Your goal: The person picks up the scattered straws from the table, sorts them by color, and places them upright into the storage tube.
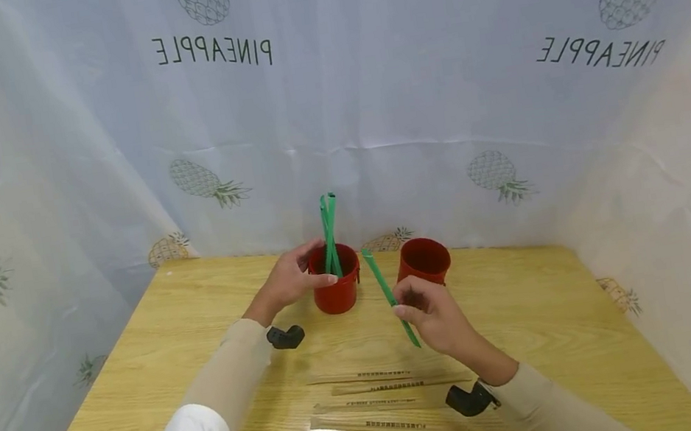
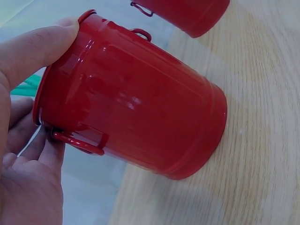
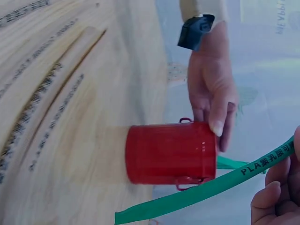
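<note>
In the head view my left hand (image 1: 291, 277) holds the rim of a red metal bucket (image 1: 336, 297), thumb in front and fingers behind. The left wrist view shows the bucket's side and a small wire handle (image 2: 79, 143) by the fingers. Several green-wrapped straws (image 1: 329, 229) stand leaning in this bucket, tops above the rim. My right hand (image 1: 437, 315) pinches one more green-wrapped straw (image 1: 382, 281) around its middle, held tilted to the right of the bucket. Printed lettering with PLA shows on this straw (image 3: 206, 188) in the right wrist view.
A second red bucket (image 1: 427, 260) stands to the right, behind my right hand. Several brown paper-wrapped straws (image 1: 374, 405) with dark print lie across the wooden table (image 1: 144, 394) in front. A white pineapple-print curtain (image 1: 367, 93) closes off the back and sides.
</note>
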Motion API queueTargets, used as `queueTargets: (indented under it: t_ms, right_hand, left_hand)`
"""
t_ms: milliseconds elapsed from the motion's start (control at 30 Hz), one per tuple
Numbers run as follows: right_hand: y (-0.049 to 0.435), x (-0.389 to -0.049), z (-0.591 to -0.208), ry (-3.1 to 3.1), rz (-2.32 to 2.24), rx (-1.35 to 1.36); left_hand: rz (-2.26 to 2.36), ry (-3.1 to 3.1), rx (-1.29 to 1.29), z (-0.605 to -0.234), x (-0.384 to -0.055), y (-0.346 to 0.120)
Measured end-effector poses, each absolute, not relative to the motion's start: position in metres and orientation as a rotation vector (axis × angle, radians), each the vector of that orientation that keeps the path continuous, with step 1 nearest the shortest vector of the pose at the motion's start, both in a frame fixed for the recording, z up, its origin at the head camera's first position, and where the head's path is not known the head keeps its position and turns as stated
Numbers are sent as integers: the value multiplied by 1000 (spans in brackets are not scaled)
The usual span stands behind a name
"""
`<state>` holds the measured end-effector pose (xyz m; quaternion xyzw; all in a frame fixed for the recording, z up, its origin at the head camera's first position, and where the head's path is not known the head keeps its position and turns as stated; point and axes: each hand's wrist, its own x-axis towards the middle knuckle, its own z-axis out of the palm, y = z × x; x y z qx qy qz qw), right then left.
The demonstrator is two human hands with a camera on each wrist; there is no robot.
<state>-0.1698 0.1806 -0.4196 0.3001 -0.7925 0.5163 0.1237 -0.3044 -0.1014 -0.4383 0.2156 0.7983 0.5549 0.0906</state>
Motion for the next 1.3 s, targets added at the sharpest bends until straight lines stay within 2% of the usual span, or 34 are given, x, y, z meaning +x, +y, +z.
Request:
queueTargets:
  t_ms: [733, 1300]
  right_hand:
    - [134, -231, -382, -2377, 1306, 596]
    - [108, -275, -362, -2273, 1499, 514]
  left_hand:
    - [1660, 2358, 632, -442, -309, -98]
    - [1683, 2357, 635, -442, -307, -99]
